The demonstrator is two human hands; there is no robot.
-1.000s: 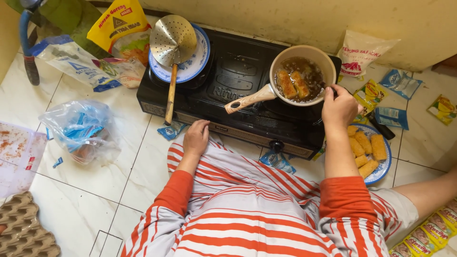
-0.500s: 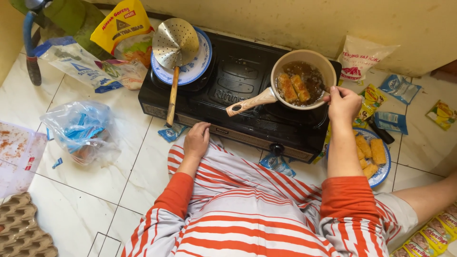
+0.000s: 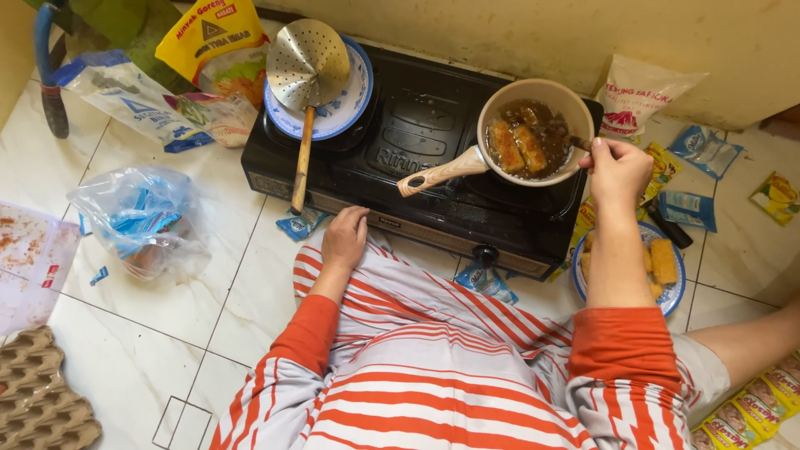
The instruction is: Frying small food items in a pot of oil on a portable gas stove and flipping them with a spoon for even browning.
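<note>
On a white tiled floor a black two-burner stove sits against the wall. Your right hand, fingers pinched on a small utensil, is at the right rim of the pan, where two browned pieces fry in dark oil. Your left hand rests loosely open on your knee at the stove's front edge; more fried pieces already lie on the plate by its right front corner.

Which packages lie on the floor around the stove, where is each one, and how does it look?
Yellow pouch: behind the stove's left corner, red and green print.
White-blue bag: far left, lying flat.
Clear bag: left floor, crumpled, blue wrappers inside.
White bag: right of the pan, red print.
Blue sachets: right floor, small.
Yellow sachet strip: bottom right corner.
</note>
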